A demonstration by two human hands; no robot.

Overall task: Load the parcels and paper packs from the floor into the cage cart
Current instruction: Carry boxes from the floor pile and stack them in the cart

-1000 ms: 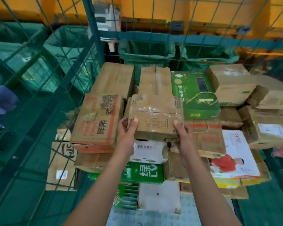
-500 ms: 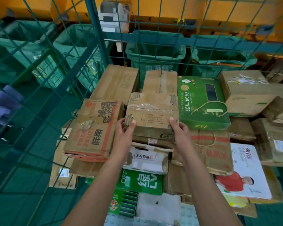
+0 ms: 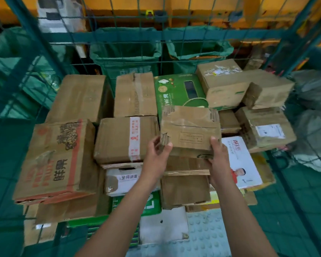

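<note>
A worn brown taped parcel (image 3: 190,129) hangs over the stacked boxes inside the green cage cart (image 3: 35,41). My left hand (image 3: 157,153) grips its near left corner, thumb on top. At the near right corner my right hand (image 3: 218,154) holds it the same way. Left of it lies a brown box with a red-printed tape strip (image 3: 124,139). Behind it sits a green gift box (image 3: 178,89). Under its right side shows a white box with a printed person (image 3: 241,164).
A large fruit carton with red print (image 3: 54,160) lies at the left of the pile. More brown cartons (image 3: 230,84) fill the back and right. Green mail sacks (image 3: 124,52) hang behind the mesh. The cart's studded floor (image 3: 202,234) shows near my arms.
The parcel in both hands has moved right, off the middle of the pile, uncovering the box with the red-printed tape strip. The view has shifted closer.
</note>
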